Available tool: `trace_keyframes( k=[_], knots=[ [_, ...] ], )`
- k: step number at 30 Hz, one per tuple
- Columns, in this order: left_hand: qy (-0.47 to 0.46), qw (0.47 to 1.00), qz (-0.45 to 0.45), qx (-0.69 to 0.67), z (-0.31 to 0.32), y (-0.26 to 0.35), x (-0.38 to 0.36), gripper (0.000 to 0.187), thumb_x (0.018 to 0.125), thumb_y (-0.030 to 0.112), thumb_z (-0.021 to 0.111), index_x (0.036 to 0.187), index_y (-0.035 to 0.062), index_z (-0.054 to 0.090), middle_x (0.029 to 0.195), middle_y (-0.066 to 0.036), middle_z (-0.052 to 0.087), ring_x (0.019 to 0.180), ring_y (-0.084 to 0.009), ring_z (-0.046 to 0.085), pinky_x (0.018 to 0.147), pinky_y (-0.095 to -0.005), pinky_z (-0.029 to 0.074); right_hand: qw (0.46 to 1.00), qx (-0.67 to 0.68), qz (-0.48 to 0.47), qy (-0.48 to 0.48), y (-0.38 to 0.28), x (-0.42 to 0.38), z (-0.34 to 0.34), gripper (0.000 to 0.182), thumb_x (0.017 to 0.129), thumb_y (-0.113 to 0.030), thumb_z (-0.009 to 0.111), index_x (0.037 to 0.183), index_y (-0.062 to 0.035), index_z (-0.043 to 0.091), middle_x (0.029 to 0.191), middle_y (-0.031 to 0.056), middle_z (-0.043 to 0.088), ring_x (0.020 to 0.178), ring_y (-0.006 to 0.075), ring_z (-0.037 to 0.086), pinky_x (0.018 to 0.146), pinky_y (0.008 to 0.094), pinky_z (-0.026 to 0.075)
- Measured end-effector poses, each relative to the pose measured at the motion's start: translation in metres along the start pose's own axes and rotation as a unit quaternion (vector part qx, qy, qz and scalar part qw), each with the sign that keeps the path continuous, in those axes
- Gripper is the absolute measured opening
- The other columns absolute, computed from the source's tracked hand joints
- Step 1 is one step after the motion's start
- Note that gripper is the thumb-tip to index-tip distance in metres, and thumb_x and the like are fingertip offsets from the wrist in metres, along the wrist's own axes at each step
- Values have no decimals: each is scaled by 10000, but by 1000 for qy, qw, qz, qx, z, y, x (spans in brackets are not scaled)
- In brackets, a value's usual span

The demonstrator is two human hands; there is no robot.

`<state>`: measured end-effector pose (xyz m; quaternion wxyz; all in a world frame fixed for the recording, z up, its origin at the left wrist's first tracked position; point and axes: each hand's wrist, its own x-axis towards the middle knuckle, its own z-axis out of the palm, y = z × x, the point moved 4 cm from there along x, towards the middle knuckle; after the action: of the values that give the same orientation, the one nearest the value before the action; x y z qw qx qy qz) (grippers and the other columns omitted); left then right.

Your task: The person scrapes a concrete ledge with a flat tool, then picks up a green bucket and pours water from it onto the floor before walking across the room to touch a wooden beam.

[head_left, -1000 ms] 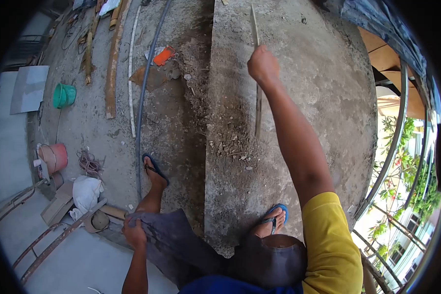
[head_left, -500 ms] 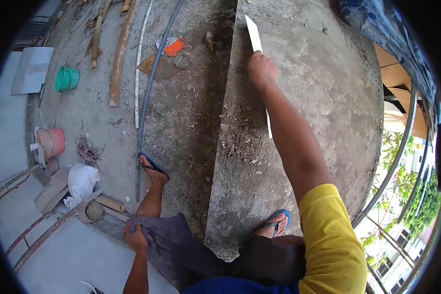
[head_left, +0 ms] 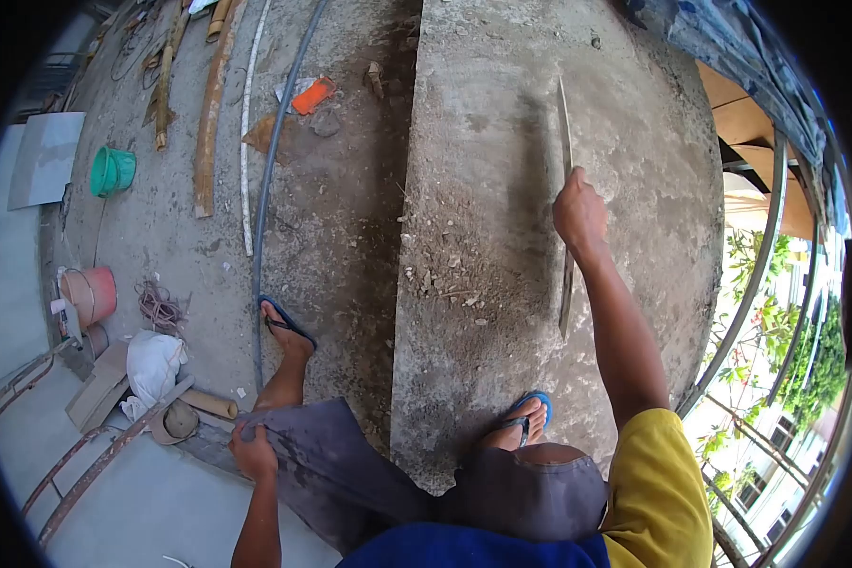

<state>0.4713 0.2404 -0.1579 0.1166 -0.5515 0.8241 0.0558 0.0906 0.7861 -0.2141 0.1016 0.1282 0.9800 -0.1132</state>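
Note:
My right hand (head_left: 580, 216) is closed around the middle of a long, thin, flat strip (head_left: 565, 128). The strip is seen nearly edge-on and runs lengthwise over a raised concrete slab (head_left: 653, 180), its shadow falling to the left. Left of the strip, loose dirt and crumbs of rubble (head_left: 454, 260) lie on the slab. My left hand (head_left: 254, 452) is at my left knee, its fingers curled over the cloth of my dark shorts (head_left: 322, 454).
The slab's edge drops to a lower floor on the left. A grey hose (head_left: 267, 180), a wooden plank (head_left: 213, 123), an orange piece (head_left: 313, 96), a green bucket (head_left: 113, 171), a red bucket (head_left: 90, 293) and a white sack (head_left: 156, 367) lie there. Metal bars (head_left: 765, 265) line the right.
My right hand has moved right and nearer to me with the strip, which has turned from showing its white face to nearly edge-on. My left hand stays at the knee.

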Motion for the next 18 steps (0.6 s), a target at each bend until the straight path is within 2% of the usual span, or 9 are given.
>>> trace_keyframes(
  k=[1,4,7,8,9,11,12,15,18],
  knots=[
    [3,1000,2,-1,3,-3,3,438,821,325,654,1207,128,585,1258,-169,514,1151,-378,530,963,-447,417,999,-19,26,-12,21,-13,12,195,925,-102,415,1075,22,430,904,306,638,850,471,646,733,539,520],
    [5,1000,7,8,6,-13,6,442,821,326,658,1212,134,583,1265,-160,511,1156,-376,528,964,-446,418,1000,-3,-6,-25,-6,-56,35,212,932,-112,410,1101,15,385,937,309,614,828,473,643,724,530,527],
    [2,1000,2,12,5,-5,3,442,822,328,658,1214,140,582,1265,-155,511,1157,-374,528,967,-444,417,995,71,-55,-52,-84,-74,63,195,943,-104,389,1099,12,371,956,302,582,791,481,638,681,525,545],
    [3,1000,1,16,5,-3,3,441,822,329,658,1213,141,582,1264,-155,512,1157,-373,529,969,-445,417,989,104,-76,-77,-116,-77,64,189,946,-106,389,1085,23,381,964,302,585,806,469,649,685,498,561],
    [4,1000,-1,20,6,-1,2,440,822,329,659,1213,142,582,1263,-154,512,1156,-372,529,970,-445,417,982,123,-91,-108,-145,-74,73,195,921,-78,401,1072,36,357,973,338,576,840,497,629,742,539,532],
    [0,1000,-2,26,4,5,-2,447,821,334,658,1218,144,581,1266,-154,512,1158,-370,529,973,-446,416,979,157,-96,-92,-189,-56,86,181,947,-112,380,1045,38,401,967,303,605,867,464,644,750,500,547],
    [-3,1000,-3,29,4,10,-5,450,821,337,658,1221,145,580,1267,-154,512,1158,-368,529,975,-446,416,974,197,-87,-68,-199,-44,83,186,947,-114,376,1035,45,415,967,308,610,865,464,646,759,508,541],
    [-5,1000,13,26,2,26,-15,449,821,350,657,1217,151,589,1273,-151,511,1166,-369,527,978,-452,419,956,211,-170,-110,-231,-16,87,188,941,-109,382,1038,50,408,948,301,623,849,476,642,771,516,534],
    [5,999,36,32,6,27,-13,442,814,342,661,1207,149,600,1273,-154,512,1168,-366,527,972,-453,423,953,186,-221,-90,-239,-26,43,181,923,-98,398,1055,24,413,915,289,635,839,480,638,757,531,524]
  ],
)
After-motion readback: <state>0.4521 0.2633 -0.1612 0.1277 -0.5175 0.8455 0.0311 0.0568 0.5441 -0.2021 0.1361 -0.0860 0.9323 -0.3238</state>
